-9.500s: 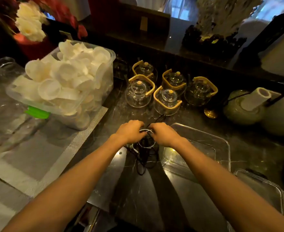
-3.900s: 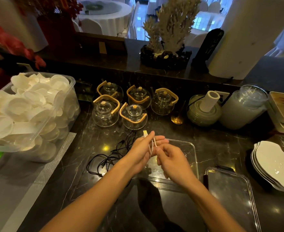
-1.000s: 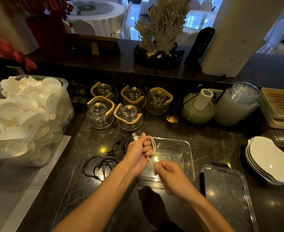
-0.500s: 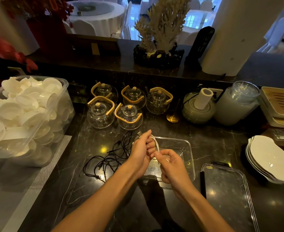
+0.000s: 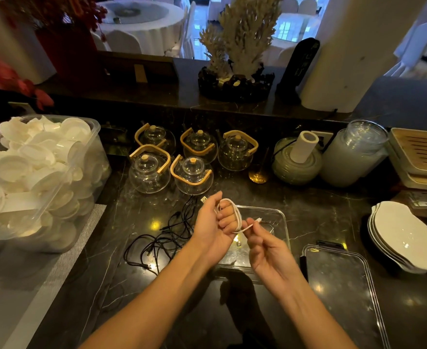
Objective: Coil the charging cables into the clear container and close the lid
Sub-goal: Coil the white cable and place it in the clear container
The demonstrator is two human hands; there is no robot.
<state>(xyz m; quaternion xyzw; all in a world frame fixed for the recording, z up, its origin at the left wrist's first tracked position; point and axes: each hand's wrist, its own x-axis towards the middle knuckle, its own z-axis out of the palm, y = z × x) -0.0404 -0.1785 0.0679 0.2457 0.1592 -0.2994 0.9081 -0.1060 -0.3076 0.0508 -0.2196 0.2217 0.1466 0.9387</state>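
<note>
A white charging cable (image 5: 237,214) is wound in loops around the fingers of my left hand (image 5: 213,229), its USB plug sticking out past the thumb. My right hand (image 5: 265,248) pinches the cable's free end, with the small connector just above its fingertips. Both hands hover over the clear container (image 5: 280,217), which stands open on the dark marble counter. Its clear lid (image 5: 338,280) lies flat to the right. A tangle of black cables (image 5: 162,238) lies on the counter left of the container.
Several glass teapots (image 5: 192,172) with wooden handles stand behind the cables. A large clear bin of white dishes (image 5: 38,177) fills the left. At right are a green pot (image 5: 296,162), a jar (image 5: 356,152), wooden trays (image 5: 419,157) and stacked white plates (image 5: 403,235).
My right hand has drawn away from the left toward the right, pulling the cable's free end out. The coil stays wrapped on my left fingers.
</note>
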